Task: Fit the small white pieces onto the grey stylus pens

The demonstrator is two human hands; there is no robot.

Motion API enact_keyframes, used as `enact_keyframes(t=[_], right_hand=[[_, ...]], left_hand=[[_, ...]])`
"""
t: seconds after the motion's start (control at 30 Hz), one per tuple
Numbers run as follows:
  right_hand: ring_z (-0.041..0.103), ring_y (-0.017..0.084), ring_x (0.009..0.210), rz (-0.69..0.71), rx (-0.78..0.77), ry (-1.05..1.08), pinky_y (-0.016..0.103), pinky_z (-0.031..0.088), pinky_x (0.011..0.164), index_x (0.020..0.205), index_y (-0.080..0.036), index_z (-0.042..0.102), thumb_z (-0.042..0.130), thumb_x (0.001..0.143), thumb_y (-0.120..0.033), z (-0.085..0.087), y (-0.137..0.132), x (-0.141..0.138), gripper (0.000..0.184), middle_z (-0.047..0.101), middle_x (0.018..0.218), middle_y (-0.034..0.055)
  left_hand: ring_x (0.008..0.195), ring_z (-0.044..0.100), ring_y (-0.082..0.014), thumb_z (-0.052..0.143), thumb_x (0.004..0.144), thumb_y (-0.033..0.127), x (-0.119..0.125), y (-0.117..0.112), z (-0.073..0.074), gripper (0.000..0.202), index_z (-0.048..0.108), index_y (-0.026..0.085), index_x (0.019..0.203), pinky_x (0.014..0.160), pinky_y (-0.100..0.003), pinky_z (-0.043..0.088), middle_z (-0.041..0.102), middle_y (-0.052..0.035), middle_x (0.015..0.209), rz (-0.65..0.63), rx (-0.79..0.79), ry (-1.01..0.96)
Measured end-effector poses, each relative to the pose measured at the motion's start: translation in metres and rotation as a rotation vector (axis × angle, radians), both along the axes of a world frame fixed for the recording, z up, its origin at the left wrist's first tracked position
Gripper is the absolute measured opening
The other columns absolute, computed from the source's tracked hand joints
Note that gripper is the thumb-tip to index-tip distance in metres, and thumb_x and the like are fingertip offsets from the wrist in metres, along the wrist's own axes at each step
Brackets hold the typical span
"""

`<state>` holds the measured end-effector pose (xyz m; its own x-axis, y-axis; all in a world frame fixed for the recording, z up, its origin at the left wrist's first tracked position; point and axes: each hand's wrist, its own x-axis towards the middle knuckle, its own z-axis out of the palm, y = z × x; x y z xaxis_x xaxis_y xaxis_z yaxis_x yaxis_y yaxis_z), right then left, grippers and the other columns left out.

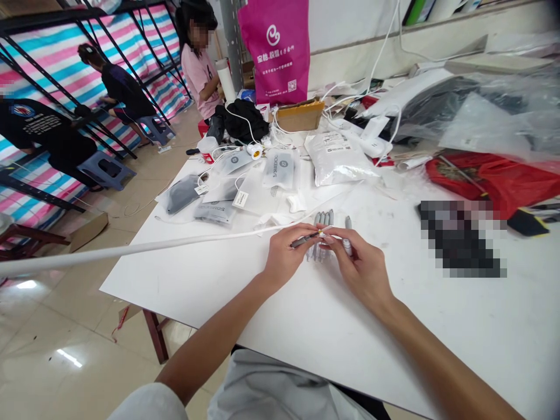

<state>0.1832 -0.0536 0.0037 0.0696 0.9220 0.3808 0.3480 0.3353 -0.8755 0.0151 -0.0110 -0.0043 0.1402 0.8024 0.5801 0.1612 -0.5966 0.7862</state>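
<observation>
My left hand (284,249) is closed round a grey pen (305,240) that lies slantwise across its fingers. The fingertips of my right hand (361,259) are pinched together at the pen's far end, where a small yellow and white bit shows. What exactly sits between those fingertips is too small to make out. Just beyond the hands several grey and white pens (324,218) lie side by side on the white table (188,280). Another such pen (347,224) lies a little apart, partly covered by my right hand.
A white cable (144,249) crosses left of my hands. Clear packages (280,169), a white bag (339,156) and a power strip (371,137) stand behind. Rightward are a blurred dark object (459,239) and red plastic (494,178). Several people sit farther off at left.
</observation>
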Motion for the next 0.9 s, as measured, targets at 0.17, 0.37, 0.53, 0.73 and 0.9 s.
enact_keyframes(t=[0.17,0.37,0.53,0.73,0.9], right_hand=[[0.074,0.015,0.07,-0.017,-0.017,0.005,0.032,0.067,0.075,0.117,-0.028,0.075,0.063,0.105,-0.038,0.0001,-0.0013,-0.0005,0.019,0.081,0.119,0.0033],[0.072,0.015,0.065,-0.023,0.006,-0.04,0.034,0.067,0.077,0.118,-0.029,0.075,0.063,0.105,-0.039,-0.0013,-0.0006,0.0005,0.021,0.081,0.12,0.0036],[0.076,0.018,0.071,-0.044,0.018,-0.076,0.034,0.066,0.072,0.116,-0.028,0.075,0.061,0.106,-0.042,0.0002,-0.0004,0.0003,0.023,0.082,0.114,0.0045],[0.079,0.019,0.074,-0.042,-0.017,-0.089,0.029,0.059,0.06,0.117,-0.028,0.071,0.059,0.106,-0.042,0.0025,-0.0015,-0.0002,0.021,0.083,0.112,0.0047],[0.08,0.021,0.077,-0.046,-0.036,-0.07,0.029,0.061,0.063,0.114,-0.027,0.066,0.06,0.105,-0.047,0.0015,-0.0007,0.001,0.023,0.083,0.105,0.0056]], left_hand=[[0.095,0.078,-0.0182,0.081,0.093,0.025,-0.0002,0.0007,-0.0026,0.007,0.081,0.02,0.098,0.088,-0.032,0.064,0.081,-0.0073,0.101,-0.009,-0.005,-0.008],[0.095,0.078,-0.0186,0.082,0.092,0.027,-0.0003,0.0007,-0.004,0.009,0.082,0.02,0.097,0.089,-0.032,0.063,0.08,-0.0074,0.101,-0.013,-0.03,-0.019],[0.096,0.078,-0.0199,0.082,0.092,0.032,0.0,0.0,-0.0013,0.014,0.082,0.02,0.097,0.09,-0.034,0.063,0.081,-0.0084,0.102,-0.027,-0.073,-0.033],[0.097,0.077,-0.0206,0.081,0.093,0.037,0.0002,-0.0007,-0.0009,0.017,0.082,0.02,0.098,0.089,-0.034,0.063,0.081,-0.0091,0.102,-0.03,-0.144,-0.04],[0.099,0.077,-0.0201,0.081,0.093,0.037,0.0005,-0.0002,-0.0022,0.018,0.082,0.02,0.098,0.09,-0.033,0.062,0.08,-0.008,0.101,-0.046,-0.144,-0.059]])
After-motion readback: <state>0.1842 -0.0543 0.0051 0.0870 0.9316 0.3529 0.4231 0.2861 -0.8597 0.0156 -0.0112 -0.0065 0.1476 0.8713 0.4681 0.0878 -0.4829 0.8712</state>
